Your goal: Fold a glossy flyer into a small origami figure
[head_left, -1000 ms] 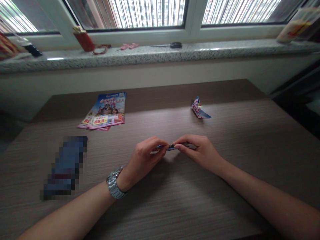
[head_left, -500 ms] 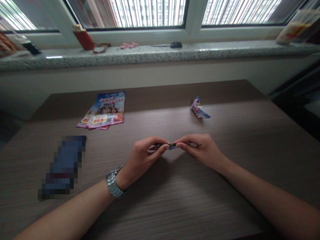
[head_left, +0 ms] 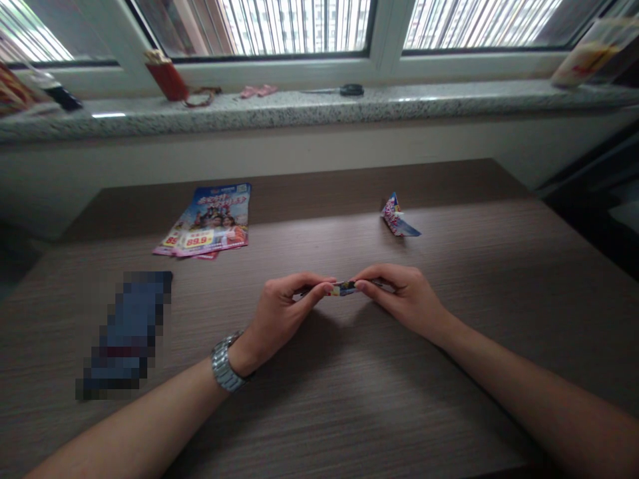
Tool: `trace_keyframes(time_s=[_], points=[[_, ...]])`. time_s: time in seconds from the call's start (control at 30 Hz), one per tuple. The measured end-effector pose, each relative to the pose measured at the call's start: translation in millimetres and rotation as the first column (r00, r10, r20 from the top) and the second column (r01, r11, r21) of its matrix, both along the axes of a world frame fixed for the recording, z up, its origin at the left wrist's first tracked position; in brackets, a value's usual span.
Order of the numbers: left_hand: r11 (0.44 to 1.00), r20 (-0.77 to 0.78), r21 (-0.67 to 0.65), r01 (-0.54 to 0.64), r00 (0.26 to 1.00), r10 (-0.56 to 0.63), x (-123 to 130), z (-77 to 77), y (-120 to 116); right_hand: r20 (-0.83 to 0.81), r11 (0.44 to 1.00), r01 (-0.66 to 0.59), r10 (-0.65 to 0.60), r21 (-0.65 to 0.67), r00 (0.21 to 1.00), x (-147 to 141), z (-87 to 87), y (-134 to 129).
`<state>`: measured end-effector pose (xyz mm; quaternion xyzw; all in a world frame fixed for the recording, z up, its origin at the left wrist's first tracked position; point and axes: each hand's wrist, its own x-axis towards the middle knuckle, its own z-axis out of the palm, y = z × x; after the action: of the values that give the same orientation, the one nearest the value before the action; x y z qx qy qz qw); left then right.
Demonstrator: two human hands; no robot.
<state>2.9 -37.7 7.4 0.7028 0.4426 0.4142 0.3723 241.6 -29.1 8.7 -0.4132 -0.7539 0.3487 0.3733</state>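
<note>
Between my hands is a small piece of folded printed paper (head_left: 344, 289), held almost edge-on above the table. My left hand (head_left: 294, 299), with a metal watch (head_left: 228, 362) at the wrist, pinches its left part between thumb and fingers. On the other side my right hand (head_left: 397, 289) pinches the right part the same way. Only a short coloured strip of the paper shows between the thumbs; my fingers cover much of the rest. Beyond my right hand a folded paper figure (head_left: 395, 218) stands on the table.
Printed flyers (head_left: 214, 219) lie stacked at the back left of the wooden table (head_left: 309, 412). A pixelated dark flat object (head_left: 127, 332) lies left of my forearm. Along the granite windowsill (head_left: 299, 110) are a red container (head_left: 167, 74), pink items (head_left: 258, 91) and a black-handled tool (head_left: 351, 90).
My thumbs have moved slightly apart, and more of the folded paper's printed strip shows between them. Both hands keep their pinch; the things on the table are unmoved.
</note>
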Motion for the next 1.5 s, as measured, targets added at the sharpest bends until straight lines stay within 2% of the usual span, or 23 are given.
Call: trace_keyframes(time_s=[0.2, 0.43, 0.53, 0.63, 0.8, 0.9, 1.5], points=[[1.0, 0.005, -0.031, 0.007, 1.0, -0.007, -0.6, -0.5, 0.2, -0.012, 1.0, 0.006, -0.007, -0.026, 1.0, -0.7, 0.2, -0.3], [0.999, -0.062, 0.029, 0.02, 0.998, -0.018, -0.2, -1.5, -1.1, 0.026, 0.999, 0.005, -0.003, -0.052, 1.0, -1.1, -3.3, -0.1], [0.998, -0.085, 0.056, 0.039, 0.996, -0.034, 0.8, -1.2, -2.0, 0.039, 0.998, -0.033, 0.035, -0.05, 0.999, -3.2, -3.0, -1.8], [0.998, -0.065, 0.034, 0.061, 0.996, -0.059, 1.0, -2.2, -1.7, 0.044, 0.998, -0.061, 0.061, -0.005, 0.997, -5.9, -1.2, -3.9], [0.996, -0.029, -0.033, 0.078, 0.996, -0.079, -0.7, -4.8, 0.1, 0.025, 1.0, -0.003, 0.003, -0.019, 1.0, -4.7, -1.6, -4.3], [0.999, -0.006, -0.028, 0.04, 0.999, -0.04, -1.4, -6.2, -0.1, 0.012, 0.999, 0.03, -0.03, -0.026, 0.999, -2.1, -3.1, -3.2], [0.998, -0.005, -0.013, 0.066, 0.998, -0.066, -1.4, -2.6, -2.3, 0.03, 1.0, -0.014, 0.015, -0.02, 0.999, -6.0, 0.3, -7.0]])
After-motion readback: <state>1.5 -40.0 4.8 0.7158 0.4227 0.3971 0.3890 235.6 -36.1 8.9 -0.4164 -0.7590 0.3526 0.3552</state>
